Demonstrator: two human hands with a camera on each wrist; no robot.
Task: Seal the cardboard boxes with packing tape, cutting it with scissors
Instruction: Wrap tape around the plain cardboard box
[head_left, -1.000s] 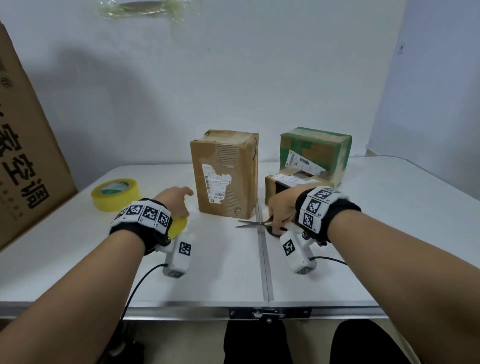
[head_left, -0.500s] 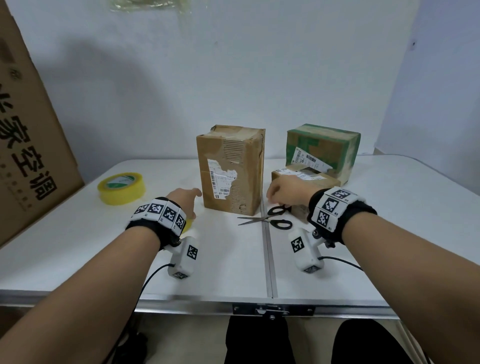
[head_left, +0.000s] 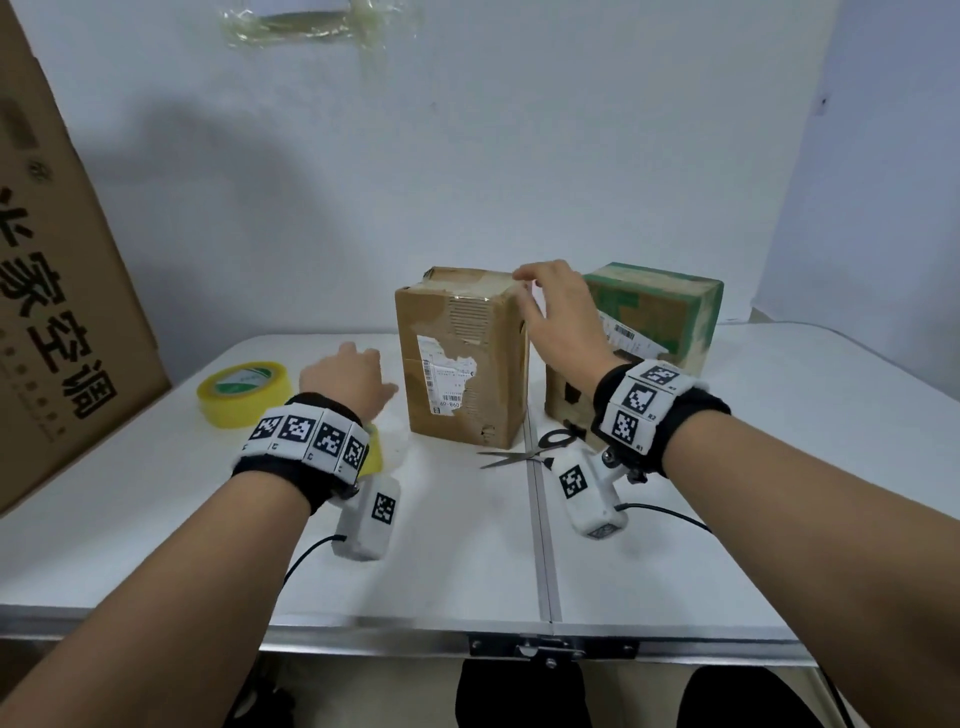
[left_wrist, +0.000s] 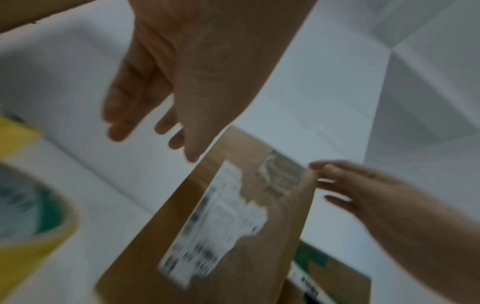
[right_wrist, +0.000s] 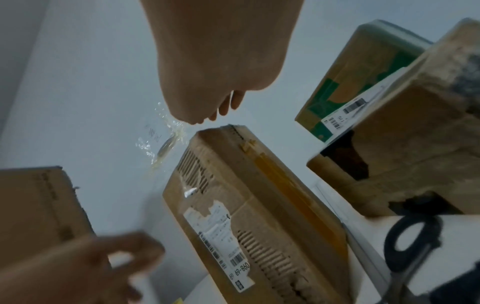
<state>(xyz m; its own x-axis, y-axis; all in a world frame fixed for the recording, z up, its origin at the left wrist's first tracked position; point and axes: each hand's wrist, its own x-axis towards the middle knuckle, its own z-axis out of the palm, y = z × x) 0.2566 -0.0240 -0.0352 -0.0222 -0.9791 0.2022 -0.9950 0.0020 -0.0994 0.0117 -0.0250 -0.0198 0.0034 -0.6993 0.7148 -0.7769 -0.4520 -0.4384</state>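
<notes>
Brown box (head_left: 462, 358) btwn hands, right hand (head_left: 558, 317) at top corner

white table (head_left: 779, 467), perhaps plastic on wall (head_left: 322, 23)

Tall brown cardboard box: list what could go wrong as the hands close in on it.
1. The tall brown cardboard box stands upright on a narrow end; the right hand reaching its top corner could tip it.
2. The black-handled scissors lie beside its base, under the right wrist; a lowered arm might catch them.
3. The left hand holds no tape; the yellow tape roll lies apart.
</notes>
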